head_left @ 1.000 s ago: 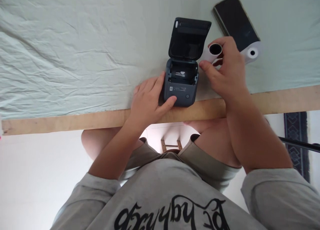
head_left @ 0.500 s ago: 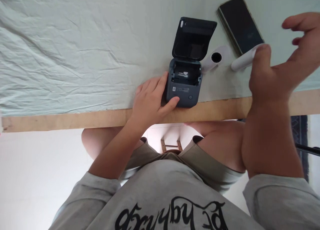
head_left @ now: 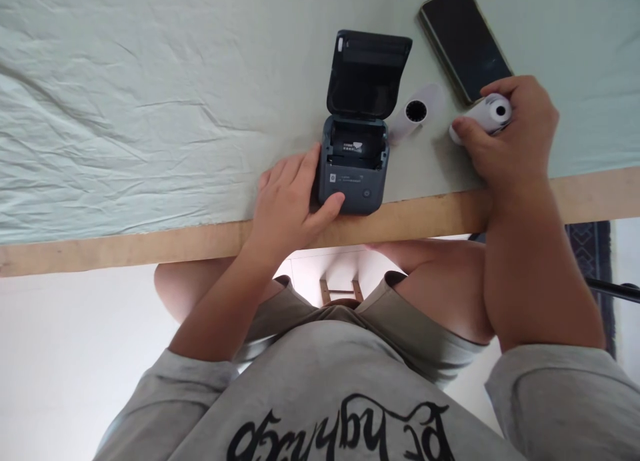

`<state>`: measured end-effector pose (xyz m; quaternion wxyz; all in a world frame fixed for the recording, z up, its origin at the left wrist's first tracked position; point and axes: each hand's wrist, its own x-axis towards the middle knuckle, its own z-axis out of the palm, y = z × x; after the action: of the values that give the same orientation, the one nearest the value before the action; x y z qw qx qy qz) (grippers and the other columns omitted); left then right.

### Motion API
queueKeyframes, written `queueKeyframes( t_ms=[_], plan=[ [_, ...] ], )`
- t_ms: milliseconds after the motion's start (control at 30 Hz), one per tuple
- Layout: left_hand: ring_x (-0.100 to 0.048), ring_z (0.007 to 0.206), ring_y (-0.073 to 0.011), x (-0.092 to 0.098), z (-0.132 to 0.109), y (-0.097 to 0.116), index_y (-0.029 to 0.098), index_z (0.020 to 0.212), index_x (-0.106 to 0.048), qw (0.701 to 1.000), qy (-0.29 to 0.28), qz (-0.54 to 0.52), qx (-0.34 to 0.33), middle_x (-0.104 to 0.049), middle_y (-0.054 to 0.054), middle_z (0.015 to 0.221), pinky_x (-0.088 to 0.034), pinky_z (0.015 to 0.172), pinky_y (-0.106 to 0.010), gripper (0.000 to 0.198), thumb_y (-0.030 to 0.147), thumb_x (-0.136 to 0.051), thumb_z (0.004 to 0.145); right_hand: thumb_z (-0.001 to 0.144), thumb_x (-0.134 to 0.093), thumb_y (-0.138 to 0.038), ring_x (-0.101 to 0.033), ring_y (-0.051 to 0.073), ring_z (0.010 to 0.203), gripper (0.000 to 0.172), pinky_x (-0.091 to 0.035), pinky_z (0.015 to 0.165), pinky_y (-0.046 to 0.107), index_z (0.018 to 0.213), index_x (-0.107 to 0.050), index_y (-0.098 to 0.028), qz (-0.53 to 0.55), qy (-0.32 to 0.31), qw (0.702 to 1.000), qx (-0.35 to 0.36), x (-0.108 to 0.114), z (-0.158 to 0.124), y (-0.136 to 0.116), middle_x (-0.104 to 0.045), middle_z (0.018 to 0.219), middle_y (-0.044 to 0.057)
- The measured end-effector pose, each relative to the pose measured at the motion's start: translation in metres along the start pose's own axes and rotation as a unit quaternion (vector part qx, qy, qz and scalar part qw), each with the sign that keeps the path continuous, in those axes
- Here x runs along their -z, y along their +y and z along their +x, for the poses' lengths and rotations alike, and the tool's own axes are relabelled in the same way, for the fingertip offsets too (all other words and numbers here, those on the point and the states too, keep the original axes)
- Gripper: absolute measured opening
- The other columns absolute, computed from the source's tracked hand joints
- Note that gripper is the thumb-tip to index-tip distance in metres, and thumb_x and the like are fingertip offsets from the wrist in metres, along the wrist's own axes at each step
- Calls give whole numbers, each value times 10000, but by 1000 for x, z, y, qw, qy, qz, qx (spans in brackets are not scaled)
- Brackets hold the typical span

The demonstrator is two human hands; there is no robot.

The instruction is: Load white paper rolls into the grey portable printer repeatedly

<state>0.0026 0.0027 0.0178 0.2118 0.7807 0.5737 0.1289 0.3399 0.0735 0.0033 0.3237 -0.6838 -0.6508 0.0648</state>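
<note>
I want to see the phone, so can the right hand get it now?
Probably yes: the right hand is close to the phone, which looks mostly uncovered. But it's holding a white roll, so it might need to put that down first.

The open device [head_left: 353, 195] at upper centre looks matt, dark plastic, its lid [head_left: 367, 81] glossier inside; the phone [head_left: 461, 44] at upper right has a smooth, glassy sheen. The loose roll [head_left: 401, 125] and held roll [head_left: 479, 116] resemble smooth paper. Wrinkled matt cloth [head_left: 150, 107] covers the wood-edged desk [head_left: 125, 245].
</note>
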Motion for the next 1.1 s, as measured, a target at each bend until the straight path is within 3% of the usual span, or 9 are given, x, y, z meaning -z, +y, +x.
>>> queueKeyframes(
  t_ms=[200,400,533,667,867,1100],
  plan=[
    [-560,1403,-440,-1,1,0,166,1637,-430,1000,5,-1,0,-634,-199,1506,-445,1134,-563,747,588,-462,1022,678,-816,-248,-669,357,1163,488,-489,1049,531,1151,-695,-257,-2,-2,1000,23,1,-1,8,-711,1220,173],
    [-567,1401,-424,2,1,4,120,1641,-417,1000,-5,25,9,-637,-207,1496,-442,1150,-548,747,542,-452,1025,604,-559,-105,-719,248,1065,780,-540,775,398,1353,-537,-320,86,-53,988,115,4,-4,25,-666,1307,46],
    [-572,1402,-415,2,2,4,115,1642,-421,1000,-4,23,5,-640,-206,1503,-451,1144,-532,753,538,-459,1020,555,-528,-77,-708,247,1011,848,-511,740,387,1372,-539,-306,61,-26,991,114,4,-4,31,-724,1237,41],
    [-567,1416,-413,2,1,2,130,1645,-417,1000,-5,25,3,-632,-200,1521,-447,1150,-524,749,558,-455,1031,556,-543,-77,-683,237,1026,804,-533,864,443,1330,-583,-292,35,10,993,108,3,-4,31,-704,1134,28],
    [-553,1432,-408,2,1,3,109,1657,-398,999,-17,39,7,-612,-205,1536,-430,1166,-510,760,550,-456,1041,612,-605,-143,-641,205,849,738,-503,747,390,1338,-619,-274,36,-11,996,86,2,-6,26,-694,1064,32],
    [-558,1420,-417,2,1,4,107,1656,-401,999,-21,45,12,-621,-214,1509,-436,1151,-508,761,553,-464,1042,671,-802,-218,-715,273,1017,487,-557,913,480,1147,-707,-262,22,-33,997,72,5,-2,15,-766,1116,42]
  ],
)
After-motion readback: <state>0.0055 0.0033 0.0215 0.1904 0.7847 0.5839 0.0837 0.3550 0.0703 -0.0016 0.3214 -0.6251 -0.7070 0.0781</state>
